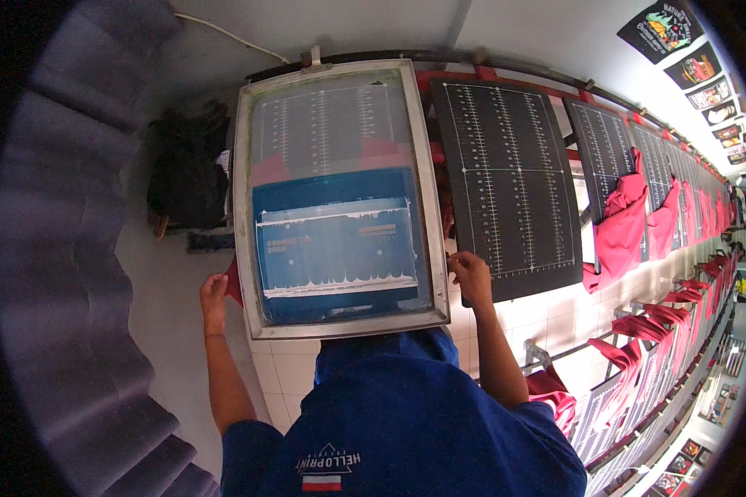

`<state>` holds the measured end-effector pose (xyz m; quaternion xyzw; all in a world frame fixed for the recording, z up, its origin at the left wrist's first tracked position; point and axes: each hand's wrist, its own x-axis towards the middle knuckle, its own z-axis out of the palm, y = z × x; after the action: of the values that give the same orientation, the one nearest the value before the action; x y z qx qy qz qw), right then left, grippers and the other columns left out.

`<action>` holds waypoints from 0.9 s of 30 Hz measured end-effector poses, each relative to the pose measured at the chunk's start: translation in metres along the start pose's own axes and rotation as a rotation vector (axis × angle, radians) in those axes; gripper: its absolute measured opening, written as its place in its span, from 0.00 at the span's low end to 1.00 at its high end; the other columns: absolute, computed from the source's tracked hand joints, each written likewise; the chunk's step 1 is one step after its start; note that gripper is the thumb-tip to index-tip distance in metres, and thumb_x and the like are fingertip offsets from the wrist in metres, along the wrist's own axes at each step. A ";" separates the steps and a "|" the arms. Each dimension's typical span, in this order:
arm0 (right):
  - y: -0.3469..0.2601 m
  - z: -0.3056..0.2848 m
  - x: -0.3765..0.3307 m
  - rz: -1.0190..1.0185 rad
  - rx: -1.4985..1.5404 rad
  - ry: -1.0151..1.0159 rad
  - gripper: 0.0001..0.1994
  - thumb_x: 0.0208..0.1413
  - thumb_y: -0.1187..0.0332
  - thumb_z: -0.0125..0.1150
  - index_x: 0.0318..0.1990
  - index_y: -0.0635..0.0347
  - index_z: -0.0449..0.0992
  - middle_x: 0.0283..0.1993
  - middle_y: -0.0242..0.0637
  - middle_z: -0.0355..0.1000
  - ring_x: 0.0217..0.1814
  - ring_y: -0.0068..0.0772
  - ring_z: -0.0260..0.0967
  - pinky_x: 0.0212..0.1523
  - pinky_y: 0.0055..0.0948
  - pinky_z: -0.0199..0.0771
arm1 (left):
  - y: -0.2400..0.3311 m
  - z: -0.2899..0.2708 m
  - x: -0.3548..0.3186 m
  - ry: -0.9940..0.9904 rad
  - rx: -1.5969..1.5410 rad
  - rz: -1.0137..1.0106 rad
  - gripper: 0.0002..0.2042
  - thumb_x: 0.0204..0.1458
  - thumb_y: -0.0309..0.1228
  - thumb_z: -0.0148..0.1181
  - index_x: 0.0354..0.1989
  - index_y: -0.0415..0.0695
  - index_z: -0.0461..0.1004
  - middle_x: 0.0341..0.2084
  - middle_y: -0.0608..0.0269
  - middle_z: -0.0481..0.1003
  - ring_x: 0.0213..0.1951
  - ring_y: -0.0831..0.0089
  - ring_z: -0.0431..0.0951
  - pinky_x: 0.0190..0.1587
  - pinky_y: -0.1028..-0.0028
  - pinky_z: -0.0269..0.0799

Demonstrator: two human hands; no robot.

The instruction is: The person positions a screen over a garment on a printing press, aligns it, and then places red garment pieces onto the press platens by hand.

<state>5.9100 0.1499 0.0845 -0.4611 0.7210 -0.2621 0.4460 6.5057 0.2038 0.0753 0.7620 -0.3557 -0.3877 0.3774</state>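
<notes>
In front of me a screen printing frame (433, 273) with a pale metal rim lies over a black board with white ruler marks. Blue stencil coating (340, 186) fills its lower half, and streaks of white ink run across that area. Red cloth shows through the mesh higher up. At the frame's lower left, my left hand (214, 291) is closed on the edge of a red cloth (234, 282) that sticks out from beneath. My right hand (472, 277) pinches beside the frame's right rim; whatever is between those fingertips is too small to make out.
A bare black board (514, 190) with ruler marks stands immediately right of the frame. Further boards carry red garments (626, 224) along the row, and a second row (622, 373) runs at lower right. Grey curtain (75, 248) hangs on the left, near a dark bundle (186, 166).
</notes>
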 end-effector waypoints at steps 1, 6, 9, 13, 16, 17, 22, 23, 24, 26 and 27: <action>0.002 0.000 0.000 -0.027 -0.011 0.015 0.11 0.54 0.64 0.61 0.37 0.62 0.81 0.31 0.42 0.78 0.30 0.35 0.77 0.33 0.33 0.75 | 0.001 0.002 -0.001 0.007 -0.019 -0.004 0.11 0.57 0.39 0.61 0.39 0.46 0.75 0.31 0.73 0.74 0.33 0.81 0.71 0.35 0.77 0.67; 0.008 0.002 0.001 -0.044 -0.169 0.067 0.12 0.53 0.61 0.62 0.37 0.60 0.81 0.30 0.44 0.77 0.33 0.41 0.77 0.34 0.36 0.74 | 0.005 0.008 -0.005 0.073 -0.088 0.012 0.09 0.57 0.37 0.62 0.39 0.46 0.77 0.30 0.74 0.73 0.34 0.82 0.71 0.36 0.78 0.67; 0.016 0.003 0.003 -0.051 -0.130 0.078 0.12 0.53 0.60 0.62 0.37 0.59 0.82 0.28 0.44 0.77 0.30 0.41 0.76 0.32 0.36 0.73 | 0.010 0.010 -0.001 0.097 0.045 0.069 0.08 0.57 0.36 0.62 0.38 0.45 0.77 0.30 0.74 0.73 0.34 0.83 0.70 0.35 0.79 0.65; 0.000 0.001 -0.001 0.007 -0.080 0.050 0.12 0.54 0.61 0.62 0.37 0.60 0.81 0.25 0.42 0.76 0.27 0.36 0.75 0.30 0.33 0.71 | -0.003 0.003 0.001 0.110 0.033 0.086 0.08 0.57 0.36 0.62 0.38 0.45 0.77 0.30 0.74 0.72 0.33 0.83 0.69 0.35 0.79 0.65; -0.002 -0.002 -0.002 -0.007 -0.054 0.036 0.12 0.55 0.61 0.61 0.36 0.62 0.81 0.24 0.40 0.76 0.25 0.31 0.74 0.29 0.31 0.71 | -0.006 0.003 0.004 0.104 0.036 0.071 0.08 0.57 0.36 0.62 0.37 0.44 0.77 0.30 0.74 0.72 0.33 0.82 0.69 0.35 0.79 0.65; -0.003 -0.003 -0.002 -0.012 -0.052 0.027 0.13 0.55 0.61 0.61 0.36 0.62 0.81 0.24 0.40 0.76 0.25 0.30 0.74 0.29 0.30 0.70 | -0.008 0.004 0.004 0.109 0.020 0.060 0.08 0.57 0.36 0.62 0.37 0.44 0.77 0.29 0.74 0.72 0.32 0.82 0.69 0.35 0.79 0.65; -0.010 -0.001 -0.005 -0.035 -0.028 0.057 0.11 0.57 0.64 0.61 0.36 0.63 0.81 0.20 0.34 0.72 0.20 0.22 0.68 0.23 0.26 0.66 | 0.001 0.013 0.002 0.128 0.019 0.049 0.08 0.57 0.37 0.61 0.37 0.45 0.77 0.29 0.74 0.72 0.32 0.82 0.69 0.35 0.79 0.66; -0.011 0.000 -0.006 -0.047 -0.019 0.057 0.09 0.57 0.66 0.61 0.37 0.63 0.80 0.19 0.31 0.71 0.18 0.18 0.65 0.21 0.24 0.64 | -0.004 0.009 0.003 0.117 0.014 0.059 0.09 0.57 0.37 0.61 0.37 0.45 0.77 0.29 0.74 0.72 0.32 0.82 0.69 0.35 0.78 0.67; -0.012 0.000 -0.006 -0.051 -0.028 0.062 0.09 0.57 0.66 0.61 0.36 0.63 0.80 0.19 0.31 0.71 0.19 0.18 0.65 0.20 0.24 0.64 | -0.008 0.005 0.004 0.107 0.008 0.069 0.09 0.57 0.37 0.61 0.37 0.45 0.77 0.29 0.74 0.72 0.32 0.82 0.69 0.35 0.77 0.67; -0.013 0.001 -0.007 -0.054 -0.047 0.079 0.08 0.57 0.67 0.61 0.36 0.63 0.80 0.19 0.30 0.71 0.19 0.18 0.65 0.20 0.24 0.63 | -0.009 0.005 0.004 0.109 -0.007 0.044 0.09 0.57 0.38 0.61 0.37 0.46 0.77 0.29 0.74 0.73 0.32 0.81 0.69 0.35 0.77 0.67; -0.011 0.003 -0.006 -0.062 -0.030 0.081 0.08 0.57 0.67 0.61 0.36 0.63 0.80 0.18 0.30 0.71 0.19 0.18 0.65 0.20 0.24 0.63 | -0.009 0.005 0.005 0.111 -0.015 0.032 0.09 0.57 0.38 0.61 0.37 0.46 0.77 0.29 0.74 0.73 0.32 0.81 0.70 0.35 0.76 0.68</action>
<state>5.9181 0.1511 0.0943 -0.4789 0.7276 -0.2836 0.4011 6.5051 0.2023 0.0643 0.7737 -0.3434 -0.3415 0.4084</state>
